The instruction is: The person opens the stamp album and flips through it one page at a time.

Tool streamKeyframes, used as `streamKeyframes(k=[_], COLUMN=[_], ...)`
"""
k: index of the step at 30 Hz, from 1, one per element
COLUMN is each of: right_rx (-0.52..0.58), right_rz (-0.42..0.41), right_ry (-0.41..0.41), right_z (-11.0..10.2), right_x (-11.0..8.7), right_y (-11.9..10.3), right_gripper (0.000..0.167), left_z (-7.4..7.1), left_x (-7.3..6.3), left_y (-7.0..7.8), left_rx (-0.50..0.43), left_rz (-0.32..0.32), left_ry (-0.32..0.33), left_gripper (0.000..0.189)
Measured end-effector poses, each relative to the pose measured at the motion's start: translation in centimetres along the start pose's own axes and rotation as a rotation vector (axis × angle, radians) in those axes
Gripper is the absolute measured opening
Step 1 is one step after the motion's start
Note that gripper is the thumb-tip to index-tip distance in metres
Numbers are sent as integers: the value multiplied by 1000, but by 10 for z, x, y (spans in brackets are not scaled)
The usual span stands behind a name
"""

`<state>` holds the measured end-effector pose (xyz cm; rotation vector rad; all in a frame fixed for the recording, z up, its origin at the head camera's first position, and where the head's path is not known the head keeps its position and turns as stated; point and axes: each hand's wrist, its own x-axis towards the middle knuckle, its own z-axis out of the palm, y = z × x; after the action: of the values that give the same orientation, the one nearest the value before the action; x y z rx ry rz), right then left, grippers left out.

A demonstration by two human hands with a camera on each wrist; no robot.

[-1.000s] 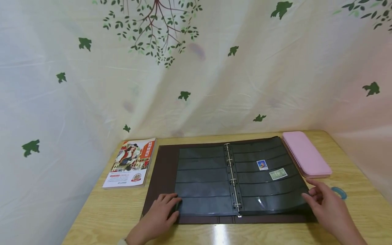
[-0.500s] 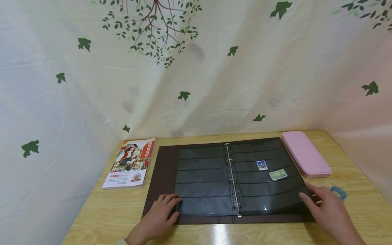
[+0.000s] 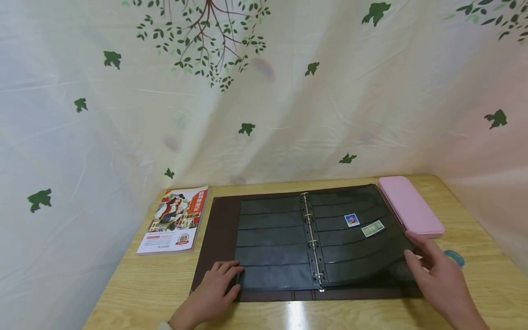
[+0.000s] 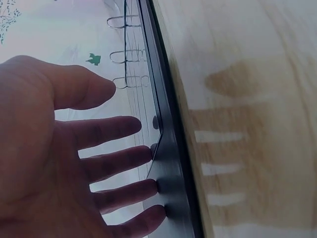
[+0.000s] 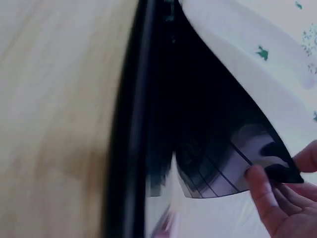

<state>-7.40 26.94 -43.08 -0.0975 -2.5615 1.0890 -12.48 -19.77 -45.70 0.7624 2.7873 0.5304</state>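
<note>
A brown ring-bound stamp album (image 3: 220, 224) lies open on the table. Its right black page (image 3: 350, 252) carries a small blue stamp (image 3: 352, 220) and a green stamp (image 3: 373, 228). My right hand (image 3: 439, 277) pinches this page by its lower outer corner. The right wrist view shows the page (image 5: 213, 119) lifted and bowed, its corner between the thumb and fingers of the right hand (image 5: 282, 206). At the album's lower left, my left hand (image 3: 216, 288) rests fingertips on the edge. Its fingers look spread and nearly straight in the left wrist view.
A pink case (image 3: 410, 204) sits just right of the album. Behind my right hand lies a blue-green ring (image 3: 454, 257), partly hidden. An illustrated book (image 3: 175, 220) is at the left. A leaf-patterned curtain (image 3: 288, 101) hangs behind the wooden table (image 3: 136, 293).
My right hand has taken hold of the right page's corner and raised it slightly, moving a little left. The page now curves upward, with the sheet beneath showing. My left hand has stayed put.
</note>
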Motion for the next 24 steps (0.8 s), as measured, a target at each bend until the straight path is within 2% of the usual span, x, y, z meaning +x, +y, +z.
streamKeyframes(k=[3, 6, 14, 19, 21, 24], right_rx=[27, 35, 83, 171, 284, 447], right_rz=[-76, -114, -180, -222, -255, -357], right_ry=[106, 172, 187, 123, 52, -63], right_z=[4, 7, 9, 13, 18, 28], right_x=[0, -1, -1, -2, -3, -3], right_y=[-11, -21, -37, -39, -36, -32], right_gripper=[42, 44, 47, 47, 50, 54], left_z=[1, 1, 0, 0, 0, 0], left_x=[0, 0, -1, -1, -1, 0], left_y=[-1, -1, 0, -1, -1, -2], left_rx=[1, -3, -4, -7, -10, -15], left_rz=[0, 1, -1, 1, -2, -8], left_ry=[3, 7, 7, 10, 2, -5], left_gripper=[37, 37, 37, 37, 37, 37])
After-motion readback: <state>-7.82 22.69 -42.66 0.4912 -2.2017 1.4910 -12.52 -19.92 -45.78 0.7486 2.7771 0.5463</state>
